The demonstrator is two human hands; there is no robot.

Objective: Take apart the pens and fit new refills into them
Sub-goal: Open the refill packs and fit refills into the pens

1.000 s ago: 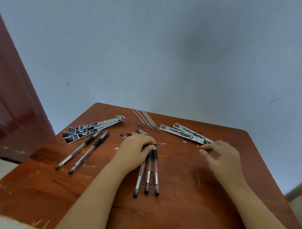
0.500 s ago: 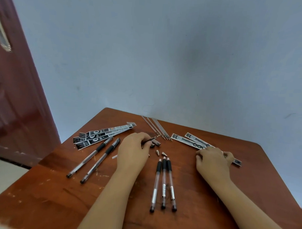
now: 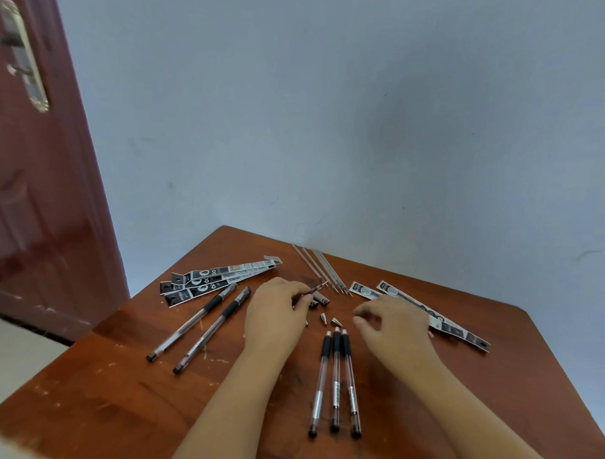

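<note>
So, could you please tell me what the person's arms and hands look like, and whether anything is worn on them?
Both forearms are bare up to the frame edge: no sleeves show. The left hand and right hand carry no gloves, rings, watch or bracelet that I can see.

We see a reddish-brown wooden table [image 3: 117, 394] flecked with pale scratches. Three clear-barrelled pens with black rubber grips [image 3: 336, 378] carry black end plugs, as do two matching pens [image 3: 201, 323] to the left. The black-and-white printed refill packets [image 3: 217, 278] show white lettering. Small cone tips [image 3: 336, 322] look brassy. The wall [image 3: 332, 110] is pale grey-blue, the door [image 3: 28, 185] dark maroon.
</note>
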